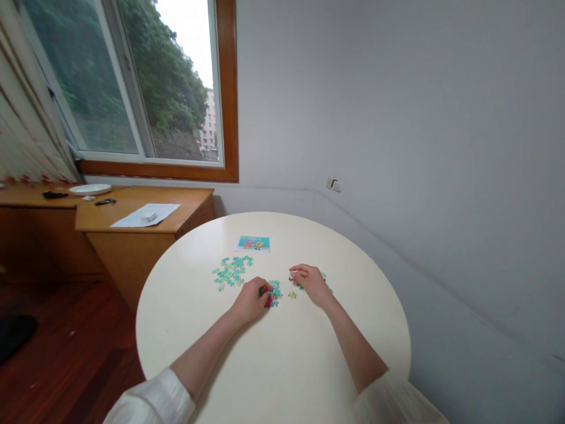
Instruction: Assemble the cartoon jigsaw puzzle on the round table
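Observation:
A small joined section of a jigsaw puzzle point(276, 288) lies on the round table, showing teal with some pink. My left hand point(251, 301) is curled at its left edge, thumb and fingers closed on it and hiding part of it. To the right, my right hand point(312, 284) is pinched just above the table, with what looks like a small puzzle piece at its fingertips. Loose pieces lie partly hidden beneath and behind that hand. Between the hands sits a single yellowish puzzle piece point(292, 295).
Farther left spreads a pile of teal puzzle pieces point(232, 271). Behind it lies a picture card point(252, 244) with cartoon figures. The round white table point(309, 365) stands near the wall; a wooden desk point(194, 206) at back left bears paper point(132, 220) and a white plate point(90, 189).

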Action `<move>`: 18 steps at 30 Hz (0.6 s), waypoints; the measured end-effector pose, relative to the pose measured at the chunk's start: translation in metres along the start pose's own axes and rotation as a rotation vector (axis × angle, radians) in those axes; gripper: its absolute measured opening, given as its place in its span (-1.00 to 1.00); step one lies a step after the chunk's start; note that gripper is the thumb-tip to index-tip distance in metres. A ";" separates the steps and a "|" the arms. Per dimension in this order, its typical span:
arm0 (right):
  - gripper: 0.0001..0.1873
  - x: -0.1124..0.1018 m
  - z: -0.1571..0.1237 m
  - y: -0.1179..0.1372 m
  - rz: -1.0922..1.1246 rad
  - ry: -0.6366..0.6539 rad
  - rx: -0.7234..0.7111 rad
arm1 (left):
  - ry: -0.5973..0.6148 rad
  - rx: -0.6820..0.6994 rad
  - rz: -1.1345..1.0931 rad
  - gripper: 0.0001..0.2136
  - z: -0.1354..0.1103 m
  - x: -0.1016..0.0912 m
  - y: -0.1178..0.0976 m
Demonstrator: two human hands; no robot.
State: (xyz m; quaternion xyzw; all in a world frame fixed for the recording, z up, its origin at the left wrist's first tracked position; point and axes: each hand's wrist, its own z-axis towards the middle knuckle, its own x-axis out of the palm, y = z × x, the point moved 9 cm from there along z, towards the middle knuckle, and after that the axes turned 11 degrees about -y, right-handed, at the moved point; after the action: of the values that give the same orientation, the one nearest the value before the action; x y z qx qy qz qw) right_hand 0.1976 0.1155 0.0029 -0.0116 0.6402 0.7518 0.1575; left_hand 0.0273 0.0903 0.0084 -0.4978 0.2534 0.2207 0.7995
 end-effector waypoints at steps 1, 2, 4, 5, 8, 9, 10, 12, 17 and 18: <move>-0.71 0.002 -0.001 0.002 0.009 0.017 -0.011 | 0.000 -0.002 -0.002 -0.81 0.000 0.000 0.000; -0.71 0.004 -0.002 0.005 0.015 0.034 -0.025 | 0.000 -0.002 -0.002 -0.81 0.000 0.000 0.001; -0.70 0.007 -0.005 0.008 0.011 0.059 -0.044 | 0.002 0.007 0.006 -0.81 0.000 0.000 0.000; -0.70 0.008 -0.006 0.008 0.003 0.071 -0.045 | 0.004 0.012 0.015 -0.81 0.000 0.001 0.000; -0.71 0.014 -0.010 0.005 -0.034 0.126 -0.024 | 0.015 0.022 0.038 -0.80 0.000 0.002 0.001; -0.73 0.016 -0.011 0.004 -0.056 0.153 -0.020 | 0.017 0.023 0.042 -0.80 0.000 0.002 0.001; -0.75 0.019 -0.013 0.003 -0.083 0.181 -0.017 | 0.017 0.025 0.044 -0.80 0.000 0.003 0.001; -0.80 0.024 -0.018 0.003 -0.143 0.233 -0.019 | 0.012 0.030 0.040 -0.80 0.001 0.003 0.002; -0.87 0.031 -0.026 0.013 -0.243 0.294 -0.098 | 0.008 0.037 0.038 -0.79 0.001 0.003 0.003; -0.87 0.031 -0.026 0.015 -0.258 0.295 -0.114 | 0.010 0.035 0.040 -0.79 0.001 0.003 0.003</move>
State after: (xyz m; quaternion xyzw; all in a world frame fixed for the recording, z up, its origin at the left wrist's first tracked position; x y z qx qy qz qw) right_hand 0.1590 0.0948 0.0060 -0.2125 0.6059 0.7506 0.1559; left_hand 0.0284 0.0922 0.0048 -0.4798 0.2711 0.2299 0.8021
